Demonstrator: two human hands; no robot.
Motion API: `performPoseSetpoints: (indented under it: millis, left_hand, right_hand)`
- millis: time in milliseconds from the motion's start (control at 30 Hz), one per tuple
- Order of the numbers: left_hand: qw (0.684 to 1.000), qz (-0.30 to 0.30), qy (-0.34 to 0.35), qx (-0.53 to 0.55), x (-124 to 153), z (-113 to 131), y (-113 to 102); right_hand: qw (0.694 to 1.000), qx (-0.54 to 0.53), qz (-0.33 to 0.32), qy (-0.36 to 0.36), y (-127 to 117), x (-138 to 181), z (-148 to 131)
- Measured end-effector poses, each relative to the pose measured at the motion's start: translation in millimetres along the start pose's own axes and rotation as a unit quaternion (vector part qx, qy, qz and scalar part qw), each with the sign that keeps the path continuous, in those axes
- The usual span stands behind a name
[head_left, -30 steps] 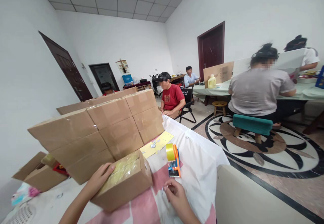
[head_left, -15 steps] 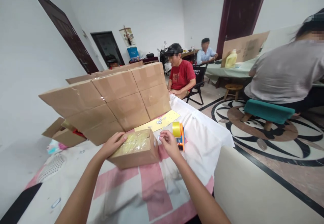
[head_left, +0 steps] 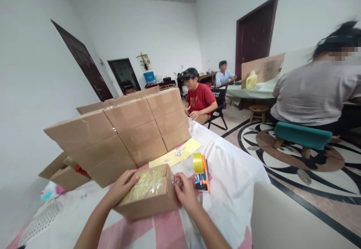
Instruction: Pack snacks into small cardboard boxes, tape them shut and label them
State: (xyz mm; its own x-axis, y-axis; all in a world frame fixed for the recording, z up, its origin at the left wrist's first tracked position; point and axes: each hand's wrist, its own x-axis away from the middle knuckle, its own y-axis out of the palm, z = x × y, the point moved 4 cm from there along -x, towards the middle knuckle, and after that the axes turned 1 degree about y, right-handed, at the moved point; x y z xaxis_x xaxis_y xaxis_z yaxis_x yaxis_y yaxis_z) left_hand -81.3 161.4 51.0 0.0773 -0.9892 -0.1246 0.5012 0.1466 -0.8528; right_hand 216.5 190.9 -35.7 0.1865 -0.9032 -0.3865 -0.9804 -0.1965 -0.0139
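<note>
A small cardboard box (head_left: 152, 207), its top covered with shiny yellowish tape, rests on the pink and white cloth (head_left: 135, 230). My left hand (head_left: 124, 187) grips the box's left end, thumb on top and fingers along the far edge. At the right end, my right hand (head_left: 182, 189) is closed, its fingertips pinched together against the side; something small and pale may be between them, too small to make out. Just right of that hand lies a tape dispenser (head_left: 205, 174) with orange edges, carrying a yellow tape roll (head_left: 197, 162).
Stacked cardboard boxes (head_left: 124, 136) form a wall behind the small box. A yellow printed sheet (head_left: 180, 153) lies at their foot. An open carton (head_left: 66, 174) stands at the left. A person in a red shirt (head_left: 200, 102) sits past the table; others sit farther off.
My right hand has moved left from beside the tape dispenser to the box's right end. The view has tilted upward. My left hand stays on the box.
</note>
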Motion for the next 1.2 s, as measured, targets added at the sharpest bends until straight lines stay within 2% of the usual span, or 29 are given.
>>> performPoseSetpoints:
  millis: [167,400,700,1000,1200]
  left_hand:
    - [1.000,-0.010,0.002,0.009,-1.9,-2.8,1.8]
    - [1.000,-0.015,0.003,0.005,-4.3,-1.2,4.3]
    - [1.000,-0.009,0.003,-0.001,-8.4,-1.5,6.7]
    - [1.000,-0.006,0.017,-0.001,-5.9,2.9,4.9]
    - [1.000,-0.003,0.004,0.009,-1.1,6.5,2.5]
  right_hand:
    - [0.997,0.021,0.069,-0.017,-0.8,4.0,1.6]
    - [0.984,-0.134,0.113,0.039,16.2,15.8,33.3]
    - [0.970,-0.182,0.133,0.096,24.6,17.9,55.0]
    - [0.967,-0.190,0.145,0.086,22.5,20.0,54.0]
    - [0.973,-0.164,0.131,0.097,19.2,21.2,46.8]
